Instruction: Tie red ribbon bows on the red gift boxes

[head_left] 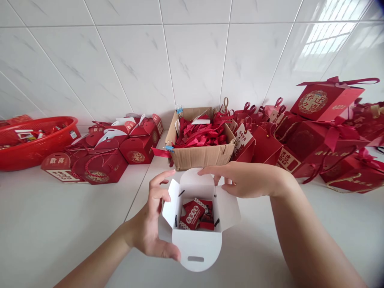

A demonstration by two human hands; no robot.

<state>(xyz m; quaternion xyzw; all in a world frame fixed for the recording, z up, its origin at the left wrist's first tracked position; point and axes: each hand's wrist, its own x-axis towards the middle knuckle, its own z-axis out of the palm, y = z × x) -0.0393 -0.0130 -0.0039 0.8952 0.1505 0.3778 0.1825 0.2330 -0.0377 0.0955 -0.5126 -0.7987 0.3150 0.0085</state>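
Observation:
A small gift box with a white inside stands before me on the counter, its flaps spread outward. Inside lie a red packet with white lettering and another dark red packet. Short black cord ends poke through the box's inner walls. My left hand curves around the left flap, thumb by the front flap and fingers apart. Reaching in from the right, my right hand has its fingers stretched to the back flap and over the right flap; its fingertips are partly hidden.
Behind the gift box stands a cardboard box full of red ribbons. Folded red gift boxes cluster at left, beside a red plastic basket. More ribboned red boxes are stacked at right. A tiled wall closes the back.

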